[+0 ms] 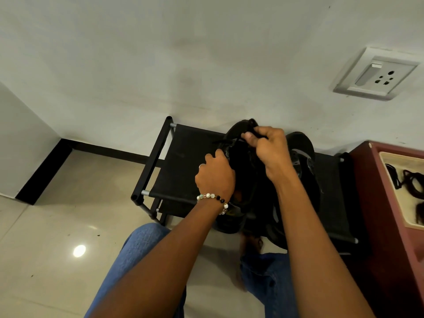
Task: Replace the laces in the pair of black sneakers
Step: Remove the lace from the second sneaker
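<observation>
Two black sneakers sit side by side on the top tier of a low black fabric shoe rack [183, 161] with black posts and grey tube ends, pushed against the pale wall. The nearer black sneaker [243, 175] is in the middle of the rack, toe toward the wall; the second black sneaker [302, 154] is just beside it on the right, mostly hidden by the right forearm.

Left hand [215, 175]: beaded bracelet [213, 198] on the wrist, ring on one finger, fingers curled over the left edge of the nearer sneaker's upper, grip closed on it.

Right hand [268, 145]: above the nearer sneaker's toe end, fingers curled tight, grip pinching a thin black lace [229, 141] that runs left from the fingertips toward the eyelets.

To the right, a dark red cabinet [367, 180] touches the rack; a beige tray [399, 198] on top holds loose dark laces [413, 183].

Grey wall socket [376, 74] up right. Blue-jeaned knees over the glossy tiled floor [57, 226].
</observation>
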`<state>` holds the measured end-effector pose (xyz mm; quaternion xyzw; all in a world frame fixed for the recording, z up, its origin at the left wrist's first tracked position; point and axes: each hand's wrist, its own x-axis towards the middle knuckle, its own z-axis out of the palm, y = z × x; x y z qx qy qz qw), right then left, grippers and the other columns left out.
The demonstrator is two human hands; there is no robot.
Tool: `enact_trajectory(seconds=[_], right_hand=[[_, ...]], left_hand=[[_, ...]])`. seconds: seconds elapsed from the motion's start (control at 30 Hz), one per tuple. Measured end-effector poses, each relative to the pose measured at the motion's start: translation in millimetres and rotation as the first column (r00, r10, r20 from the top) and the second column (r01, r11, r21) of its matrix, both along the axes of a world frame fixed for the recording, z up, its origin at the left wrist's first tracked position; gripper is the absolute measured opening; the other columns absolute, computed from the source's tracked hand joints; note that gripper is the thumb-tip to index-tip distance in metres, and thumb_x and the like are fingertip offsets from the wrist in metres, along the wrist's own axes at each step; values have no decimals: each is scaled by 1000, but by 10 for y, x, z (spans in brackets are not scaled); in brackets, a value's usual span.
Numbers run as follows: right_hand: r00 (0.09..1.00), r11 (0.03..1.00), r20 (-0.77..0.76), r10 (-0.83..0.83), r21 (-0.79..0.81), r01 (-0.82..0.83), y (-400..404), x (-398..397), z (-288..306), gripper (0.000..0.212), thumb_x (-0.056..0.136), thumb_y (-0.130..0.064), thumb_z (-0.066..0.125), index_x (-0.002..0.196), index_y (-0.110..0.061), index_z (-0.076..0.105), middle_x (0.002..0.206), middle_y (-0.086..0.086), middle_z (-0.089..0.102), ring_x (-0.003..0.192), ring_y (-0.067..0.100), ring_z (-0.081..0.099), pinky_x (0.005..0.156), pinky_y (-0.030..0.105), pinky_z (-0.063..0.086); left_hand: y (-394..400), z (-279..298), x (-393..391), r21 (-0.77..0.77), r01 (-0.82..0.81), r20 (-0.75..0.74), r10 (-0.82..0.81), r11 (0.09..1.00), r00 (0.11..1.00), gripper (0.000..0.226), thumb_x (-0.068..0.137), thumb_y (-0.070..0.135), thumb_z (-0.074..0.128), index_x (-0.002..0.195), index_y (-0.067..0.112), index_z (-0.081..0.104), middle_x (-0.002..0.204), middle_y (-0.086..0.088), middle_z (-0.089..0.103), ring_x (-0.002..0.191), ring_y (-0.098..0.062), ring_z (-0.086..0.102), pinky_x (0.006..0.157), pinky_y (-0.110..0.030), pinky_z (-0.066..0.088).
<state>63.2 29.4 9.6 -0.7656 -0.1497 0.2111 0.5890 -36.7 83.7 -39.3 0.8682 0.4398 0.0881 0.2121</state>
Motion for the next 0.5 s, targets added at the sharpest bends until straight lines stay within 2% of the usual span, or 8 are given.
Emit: enact_trajectory(seconds=[0.07,0.1,0.17,0.23,0.3,0.37,0.43,0.5], right_hand=[[989,956,-150,-5,290,49,-100,13,181,15,92,0,60,97,-10,70,92,2,72,85,4,69,69,15,53],[983,911,-182,13,407,63,-150,36,240,16,93,0,57,96,-11,68,91,1,71,87,5,68,65,14,48],[968,805,-232,93,590,64,-232,83,290,14,97,-5,51,96,-12,63,97,6,69,102,19,66,65,19,43],[949,760,-281,143,645,77,-250,83,257,12,99,-10,49,95,-13,60,94,9,68,98,27,66,65,23,42],[957,806,-283,70,581,112,-195,89,170,10,98,-11,53,97,-10,63,86,8,65,80,21,63,64,25,44],[991,917,-114,-76,383,114,-123,120,55,11,96,-9,59,103,-8,67,88,5,67,73,14,60,67,24,50],[983,991,154,-101,98,87,-69,135,-80,17,92,-16,65,107,-10,70,93,2,70,80,13,65,79,31,54],[922,971,384,47,-235,49,-28,109,-174,23,90,-26,67,108,-14,72,101,4,71,98,23,65,93,42,49]], left_hand=[[-8,2,2,-2,3,6,-3,1000,1000,28,94,26,48,120,15,52,109,-10,58,91,-31,61,67,-37,48],[-12,8,1,-1,5,7,-5,1000,1000,29,94,25,49,121,15,51,109,-10,58,91,-31,61,67,-37,48],[-15,22,-3,-9,11,-1,-11,1000,1000,33,93,24,51,125,16,50,112,-10,58,94,-32,61,69,-38,50],[-15,25,-9,-17,19,-6,-19,1000,1000,36,92,24,52,127,16,49,114,-11,57,96,-33,61,71,-39,50],[-14,28,-9,-15,19,0,-19,1000,1000,36,92,24,51,128,16,49,113,-11,57,96,-33,61,70,-37,49],[-11,27,-7,-17,17,8,-17,1000,1000,36,93,24,50,128,16,50,112,-10,57,96,-33,61,69,-36,46],[-10,34,-9,-29,14,15,-14,999,1000,36,94,24,49,129,16,49,113,-11,57,97,-33,60,70,-36,46],[-9,32,-9,-42,7,32,-6,999,999,37,94,24,48,130,17,49,113,-10,57,97,-34,60,72,-38,47]])
